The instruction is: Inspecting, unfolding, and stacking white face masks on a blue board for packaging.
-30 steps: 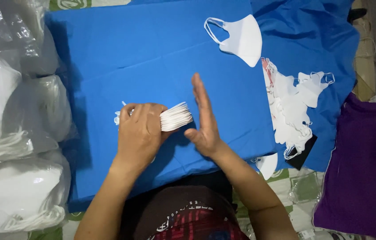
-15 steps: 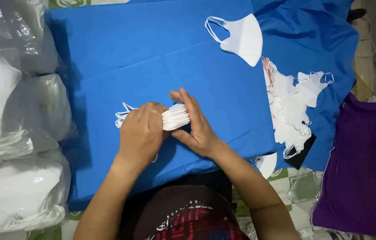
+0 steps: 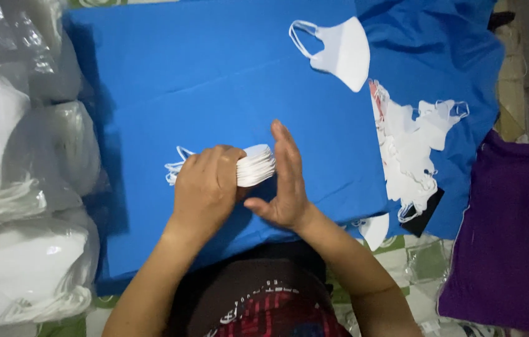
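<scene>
Head view: left hand [image 3: 205,187] grips mask stack [image 3: 255,165] lying left-right; right hand [image 3: 286,181] flat, open.

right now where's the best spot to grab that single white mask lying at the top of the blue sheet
Pinch the white mask on its broad flat panel, coming from its right side. The ear loops trail off to the left, thin and floppy, and the loose pile of masks lies just below, so a grip from above right stays clear of both.

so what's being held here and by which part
The left hand grips a stack of white fabric face masks at its ear-loop end, fingers wrapped over the top. The right hand presses its flat palm against the stack's rounded end.
</scene>
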